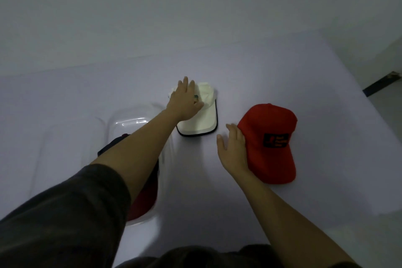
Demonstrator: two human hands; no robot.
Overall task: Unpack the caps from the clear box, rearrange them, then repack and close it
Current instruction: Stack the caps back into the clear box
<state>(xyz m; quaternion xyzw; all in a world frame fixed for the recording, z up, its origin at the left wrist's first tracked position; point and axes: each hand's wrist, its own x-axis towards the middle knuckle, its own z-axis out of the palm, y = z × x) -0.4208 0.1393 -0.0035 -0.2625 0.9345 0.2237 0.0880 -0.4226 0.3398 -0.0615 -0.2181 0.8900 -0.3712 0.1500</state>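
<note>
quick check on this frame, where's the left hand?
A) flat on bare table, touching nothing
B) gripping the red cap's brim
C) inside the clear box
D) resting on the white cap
D: the left hand lies spread on top of the white cap, beyond the clear box, while the right hand sits against the left edge of the red cap.

White cap point(201, 115) beside red cap point(269, 141), both flat; darker caps inside clear box point(134, 119).
</note>
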